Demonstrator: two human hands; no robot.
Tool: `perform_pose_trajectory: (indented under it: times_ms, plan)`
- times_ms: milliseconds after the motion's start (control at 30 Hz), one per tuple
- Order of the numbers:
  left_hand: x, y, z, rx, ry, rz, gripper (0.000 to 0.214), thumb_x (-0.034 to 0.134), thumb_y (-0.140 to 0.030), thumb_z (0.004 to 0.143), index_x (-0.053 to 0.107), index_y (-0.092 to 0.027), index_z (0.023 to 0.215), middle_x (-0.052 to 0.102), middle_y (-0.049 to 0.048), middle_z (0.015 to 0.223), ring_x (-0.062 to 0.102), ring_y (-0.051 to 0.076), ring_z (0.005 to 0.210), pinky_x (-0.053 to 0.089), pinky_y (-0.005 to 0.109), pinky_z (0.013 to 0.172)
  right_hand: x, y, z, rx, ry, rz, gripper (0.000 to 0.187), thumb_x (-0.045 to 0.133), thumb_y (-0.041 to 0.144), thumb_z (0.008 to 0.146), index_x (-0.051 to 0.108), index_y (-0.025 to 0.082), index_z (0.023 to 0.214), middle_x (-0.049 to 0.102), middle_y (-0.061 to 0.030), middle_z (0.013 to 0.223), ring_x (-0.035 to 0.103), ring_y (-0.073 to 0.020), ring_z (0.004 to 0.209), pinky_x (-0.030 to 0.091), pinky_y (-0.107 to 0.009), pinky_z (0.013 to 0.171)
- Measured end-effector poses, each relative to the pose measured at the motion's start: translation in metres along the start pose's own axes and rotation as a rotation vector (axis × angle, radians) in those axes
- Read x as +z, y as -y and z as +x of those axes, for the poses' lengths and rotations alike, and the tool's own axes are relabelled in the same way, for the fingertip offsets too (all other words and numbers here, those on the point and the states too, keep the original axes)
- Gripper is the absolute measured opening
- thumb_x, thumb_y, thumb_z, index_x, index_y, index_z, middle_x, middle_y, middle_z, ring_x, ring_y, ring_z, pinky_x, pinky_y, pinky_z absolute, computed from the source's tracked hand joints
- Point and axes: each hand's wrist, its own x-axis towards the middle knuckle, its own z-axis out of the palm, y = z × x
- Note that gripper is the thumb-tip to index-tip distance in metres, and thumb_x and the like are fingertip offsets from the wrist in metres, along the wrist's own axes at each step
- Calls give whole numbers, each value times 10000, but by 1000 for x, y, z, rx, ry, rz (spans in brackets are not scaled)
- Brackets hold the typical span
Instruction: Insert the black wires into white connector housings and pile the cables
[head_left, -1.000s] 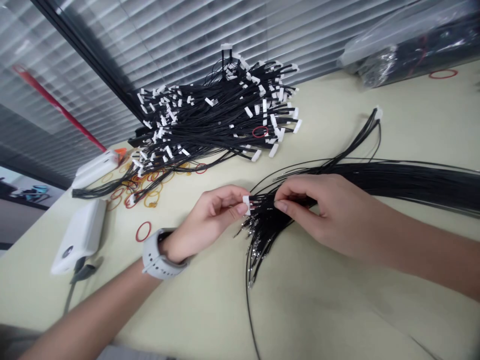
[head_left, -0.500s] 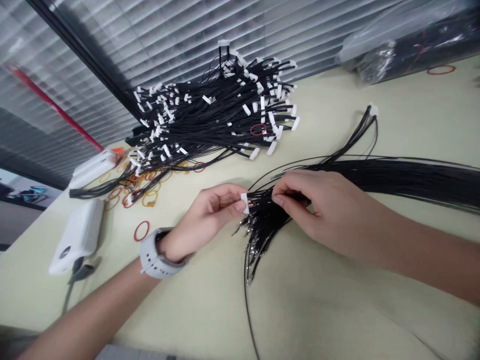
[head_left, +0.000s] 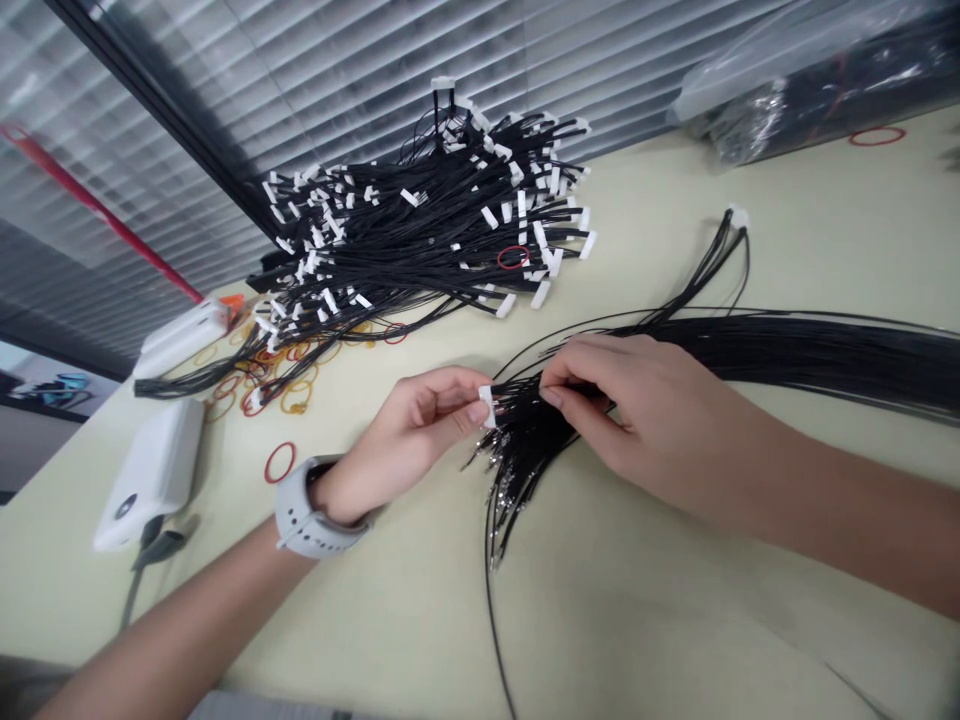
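Observation:
Between the thumb and fingers of my left hand is a small white connector housing, with black wires running into its right side. My right hand pinches black wires a short way right of the housing; its fingertips hide which ones. Below, loose wire ends with shiny metal terminals fan out over the table. From under my right hand a thick bundle of black wires stretches to the right edge. A group of wires with a white connector sticks up behind that hand.
A large pile of black wire harnesses with white connectors lies at the back, against the blinds. Red and yellow rubber bands are scattered at left. Beside them are a white box-shaped device with a cable and a second white device. A plastic-wrapped bundle sits back right.
The whole view has shifted slightly. Both hands keep the same grip, and the white connector housing stays in my left fingers, with no other clear change.

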Motion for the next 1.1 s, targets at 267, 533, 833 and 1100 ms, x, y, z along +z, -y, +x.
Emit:
perform_pose_trajectory:
  times_ms: [267,533,833,1100]
  plan:
    - [1,-1,1,3,7,-68,87,538,-58,828,587,-113,873,567,-40,679,502,24,625,401,98,592,0,2,0,45,-10,61,135,447,137,826,544,162,736,557,31,674,450,-78,567,309,-232,555]
    - [2,0,2,-5,-1,-81,81,541,-65,830,586,-114,877,570,-38,689,504,23,631,398,95,583,0,2,-1,51,-24,55,142,441,129,827,556,159,748,576,20,713,492,-89,611,336,-241,586]
    - [1,0,1,24,-14,-94,108,550,-51,820,602,-126,877,575,-41,676,513,23,631,406,94,595,0,-1,1,4,-2,17,162,427,147,848,566,163,767,594,10,757,515,-102,659,349,-249,623]
    - [1,0,1,34,-27,-61,94,567,-81,811,608,-143,868,572,-29,679,514,53,623,421,141,600,-5,4,2,132,42,144,155,488,143,793,596,178,688,587,40,614,454,-60,508,323,-204,515]
